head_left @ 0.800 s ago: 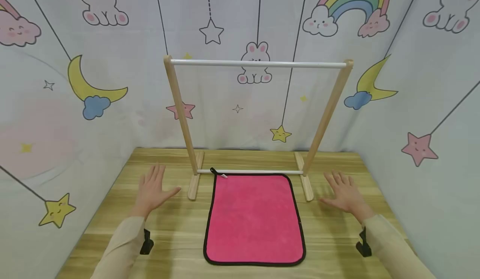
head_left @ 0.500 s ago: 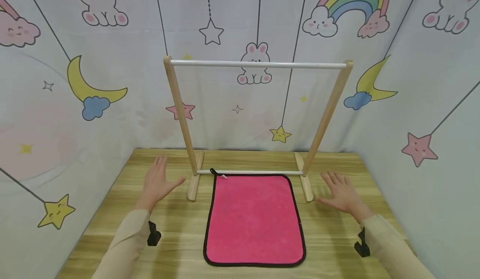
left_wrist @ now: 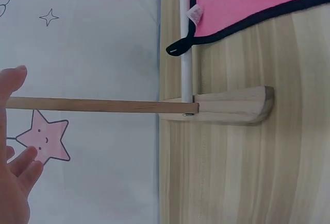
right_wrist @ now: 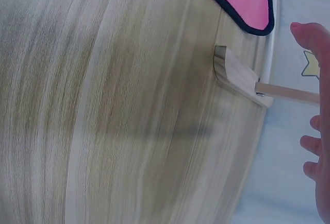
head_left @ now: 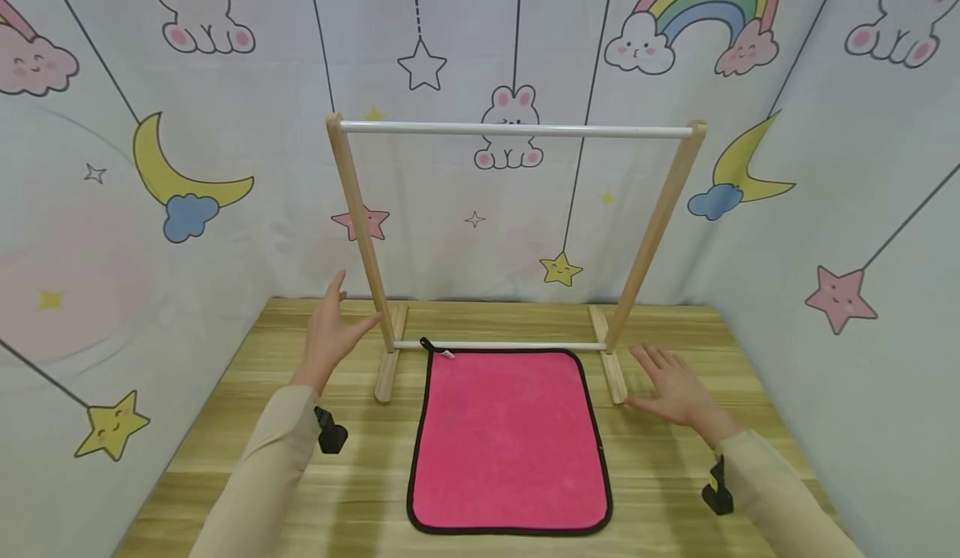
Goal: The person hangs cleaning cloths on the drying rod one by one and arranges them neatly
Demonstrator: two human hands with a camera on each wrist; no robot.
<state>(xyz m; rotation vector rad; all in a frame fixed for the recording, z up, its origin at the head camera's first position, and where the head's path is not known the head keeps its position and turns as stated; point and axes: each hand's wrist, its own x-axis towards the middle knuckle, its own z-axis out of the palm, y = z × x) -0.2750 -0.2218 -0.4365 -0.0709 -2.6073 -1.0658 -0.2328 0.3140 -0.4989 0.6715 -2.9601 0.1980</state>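
A pink cloth with black edging and a small corner loop lies flat on the wooden table. Behind it stands a wooden rack with a white top rod and a white lower rod. My left hand is raised beside the rack's left post, thumb spread from the fingers. In the left wrist view that post runs toward the gap between thumb and fingers. My right hand hovers by the rack's right foot, fingers extended and holding nothing.
White fabric walls printed with stars, moons and rabbits enclose the table at the back and both sides. The rack's right post leans outward in the head view. Each wrist carries a small black camera mount.
My left hand has risen and moved right, up to the rack's left post, and has turned more sideways. My right hand has shifted slightly left. The cloth and rack stay put.
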